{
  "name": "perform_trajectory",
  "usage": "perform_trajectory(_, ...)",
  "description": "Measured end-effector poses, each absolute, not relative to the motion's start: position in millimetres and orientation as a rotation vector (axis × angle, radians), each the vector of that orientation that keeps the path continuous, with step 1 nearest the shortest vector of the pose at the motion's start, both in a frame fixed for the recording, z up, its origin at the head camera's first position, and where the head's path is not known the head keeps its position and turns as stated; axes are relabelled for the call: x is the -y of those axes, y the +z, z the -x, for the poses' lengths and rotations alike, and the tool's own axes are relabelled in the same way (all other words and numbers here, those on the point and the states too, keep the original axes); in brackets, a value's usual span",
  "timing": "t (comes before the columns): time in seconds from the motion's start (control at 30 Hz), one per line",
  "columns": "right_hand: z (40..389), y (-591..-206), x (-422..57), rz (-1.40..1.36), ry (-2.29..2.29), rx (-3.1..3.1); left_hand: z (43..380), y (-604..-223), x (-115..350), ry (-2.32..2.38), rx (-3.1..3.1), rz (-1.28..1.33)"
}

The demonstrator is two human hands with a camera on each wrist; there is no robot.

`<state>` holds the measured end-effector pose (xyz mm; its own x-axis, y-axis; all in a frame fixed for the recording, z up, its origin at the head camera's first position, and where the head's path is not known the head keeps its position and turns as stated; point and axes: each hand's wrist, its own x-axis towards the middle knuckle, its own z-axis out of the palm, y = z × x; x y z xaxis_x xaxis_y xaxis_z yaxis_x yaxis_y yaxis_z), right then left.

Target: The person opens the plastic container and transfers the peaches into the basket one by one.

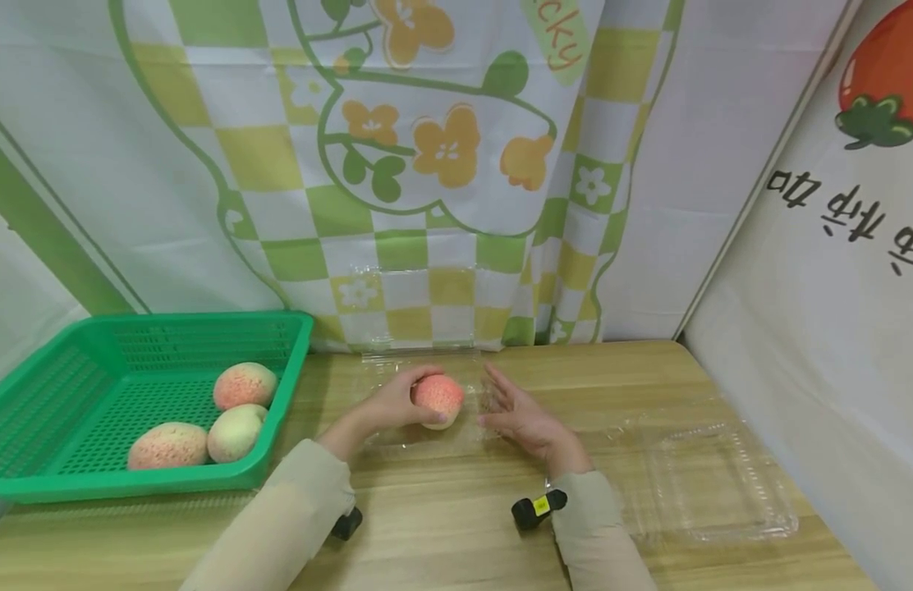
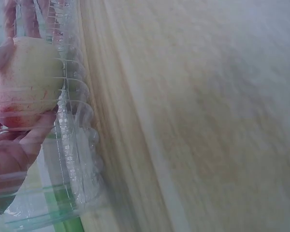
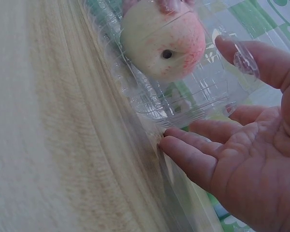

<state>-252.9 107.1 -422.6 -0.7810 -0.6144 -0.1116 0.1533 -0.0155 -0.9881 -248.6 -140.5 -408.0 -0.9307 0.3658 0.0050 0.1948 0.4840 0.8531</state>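
My left hand (image 1: 390,400) grips a pink-and-cream peach (image 1: 439,400) between thumb and fingers. Around that peach is a clear plastic box (image 2: 82,145), its hinged lid (image 1: 419,308) raised at the back against the curtain. In the left wrist view the box wall stands between the camera and the peach (image 2: 34,77). My right hand (image 1: 526,423) is beside the box's right side with its fingers extended and nothing held. From the right wrist view, its thumb and fingers flank a corner of the box (image 3: 183,106); I cannot tell whether they touch it.
A green basket (image 1: 286,419) stands at the left with three peaches, one of them a pale peach (image 1: 235,432). On the right of the wooden table (image 1: 442,525) lies another clear plastic box (image 1: 777,525), opened flat. A patterned curtain (image 1: 294,205) hangs behind.
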Motion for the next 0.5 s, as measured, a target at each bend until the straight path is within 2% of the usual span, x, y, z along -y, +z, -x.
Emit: perform_trajectory(0.5, 255.1, -427.1, -105.9, 0.463, -1.857, -1.746, 239.9, -398.7, 149.7, 1.530, -2.534, -0.422)
